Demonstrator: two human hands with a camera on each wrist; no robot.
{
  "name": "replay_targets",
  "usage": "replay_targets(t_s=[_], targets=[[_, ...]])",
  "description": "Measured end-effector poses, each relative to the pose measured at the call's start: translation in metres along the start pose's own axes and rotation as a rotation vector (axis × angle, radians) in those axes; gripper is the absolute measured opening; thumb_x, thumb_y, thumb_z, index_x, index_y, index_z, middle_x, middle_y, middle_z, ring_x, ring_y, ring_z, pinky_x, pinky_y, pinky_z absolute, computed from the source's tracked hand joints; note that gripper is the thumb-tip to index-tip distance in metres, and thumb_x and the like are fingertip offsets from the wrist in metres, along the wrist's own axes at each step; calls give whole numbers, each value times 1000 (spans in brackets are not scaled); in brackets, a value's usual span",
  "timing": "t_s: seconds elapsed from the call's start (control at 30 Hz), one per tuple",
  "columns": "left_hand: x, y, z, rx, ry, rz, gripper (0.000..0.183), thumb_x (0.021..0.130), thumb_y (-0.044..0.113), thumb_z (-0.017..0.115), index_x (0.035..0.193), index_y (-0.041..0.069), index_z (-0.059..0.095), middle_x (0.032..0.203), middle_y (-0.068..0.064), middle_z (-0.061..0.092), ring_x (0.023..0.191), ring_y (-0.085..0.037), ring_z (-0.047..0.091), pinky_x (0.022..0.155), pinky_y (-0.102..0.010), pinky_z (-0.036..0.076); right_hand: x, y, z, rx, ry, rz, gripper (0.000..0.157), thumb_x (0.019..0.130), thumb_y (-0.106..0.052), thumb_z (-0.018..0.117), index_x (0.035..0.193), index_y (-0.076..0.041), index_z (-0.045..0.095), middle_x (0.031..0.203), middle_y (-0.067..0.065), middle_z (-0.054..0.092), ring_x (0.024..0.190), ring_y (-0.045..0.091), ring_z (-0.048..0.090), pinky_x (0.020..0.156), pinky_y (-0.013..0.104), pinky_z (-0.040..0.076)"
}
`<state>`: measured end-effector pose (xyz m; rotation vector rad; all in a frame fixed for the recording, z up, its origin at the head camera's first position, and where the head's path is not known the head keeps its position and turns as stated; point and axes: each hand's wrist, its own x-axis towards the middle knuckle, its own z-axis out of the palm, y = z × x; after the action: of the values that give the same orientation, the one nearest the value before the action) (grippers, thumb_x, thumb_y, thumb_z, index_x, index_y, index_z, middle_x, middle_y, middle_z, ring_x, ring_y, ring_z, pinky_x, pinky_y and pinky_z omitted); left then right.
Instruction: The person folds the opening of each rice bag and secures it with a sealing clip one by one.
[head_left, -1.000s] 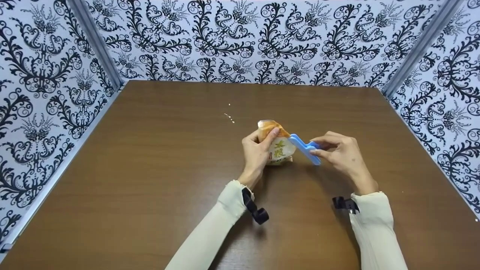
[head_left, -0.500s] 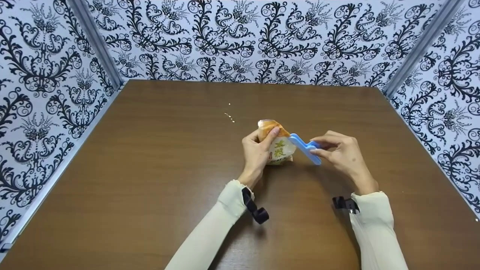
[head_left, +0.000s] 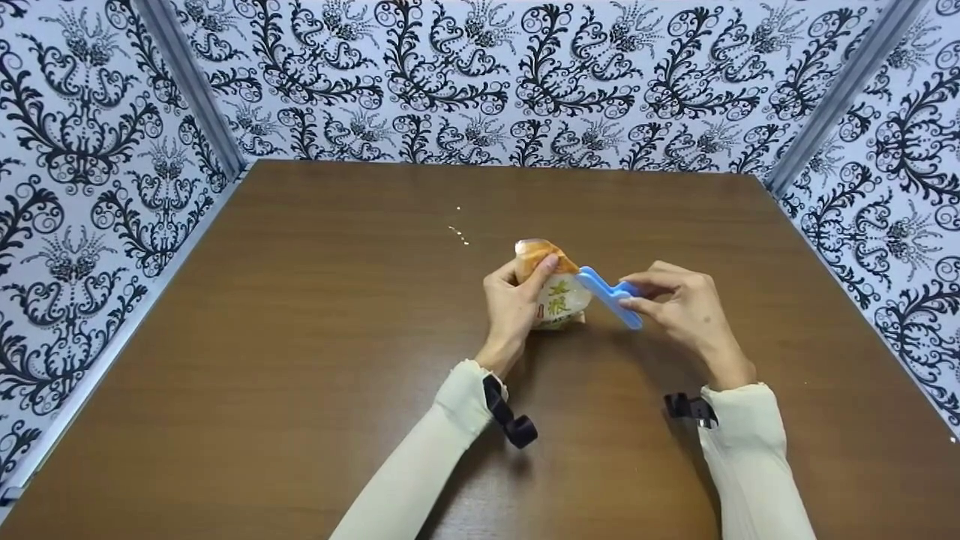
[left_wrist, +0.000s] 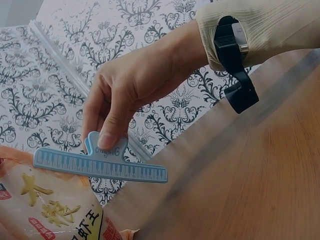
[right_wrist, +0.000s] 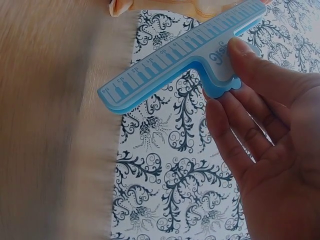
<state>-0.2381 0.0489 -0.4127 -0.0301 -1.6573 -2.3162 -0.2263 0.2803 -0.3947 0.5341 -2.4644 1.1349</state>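
Note:
In the head view my left hand (head_left: 512,304) grips a snack bag (head_left: 562,300), its thumb across the folded orange top. The bag is pale with an orange upper part and yellow lettering. My right hand (head_left: 679,304) pinches the handle of a blue bag clip (head_left: 609,296) between thumb and fingers. The clip's far end meets the bag's right upper edge. Ruler marks and piano keys are printed along the clip (right_wrist: 185,55) in the right wrist view. From the left wrist view, the clip (left_wrist: 100,166) lies over the orange edge of the bag (left_wrist: 50,205).
A brown wooden table (head_left: 300,337) lies beneath both hands. Several small pale crumbs (head_left: 459,235) are scattered beyond the bag. Patterned black-and-white walls (head_left: 480,82) stand behind and at both sides. Black straps (head_left: 511,420) hang at the wrists.

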Motion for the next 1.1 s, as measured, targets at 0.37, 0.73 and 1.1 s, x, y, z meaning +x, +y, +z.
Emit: replay_targets(t_s=[0.37, 0.73, 1.1], targets=[[1, -1, 0, 8, 0, 3, 27, 88, 13, 83, 69, 1, 68, 75, 3, 73, 67, -8, 65, 62, -26, 54, 0, -2, 1, 36, 22, -19, 24, 76, -2, 91, 99, -6, 83, 82, 7, 74, 75, -1, 67, 69, 11, 56], [0, 1, 0, 10, -18, -5, 20, 89, 14, 83, 90, -5, 77, 80, -2, 76, 69, -10, 68, 67, -34, 59, 1, -3, 1, 40, 19, -24, 25, 76, -1, 91, 99, -5, 83, 82, 6, 73, 75, -1, 67, 68, 12, 56], [-1, 1, 0, -17, -15, -16, 19, 89, 12, 83, 78, 0, 73, 78, 0, 75, 68, -9, 68, 63, -24, 56, 1, -3, 2, 58, 20, -31, 25, 76, 0, 90, 99, -5, 83, 81, 8, 73, 75, -1, 66, 69, 11, 56]])
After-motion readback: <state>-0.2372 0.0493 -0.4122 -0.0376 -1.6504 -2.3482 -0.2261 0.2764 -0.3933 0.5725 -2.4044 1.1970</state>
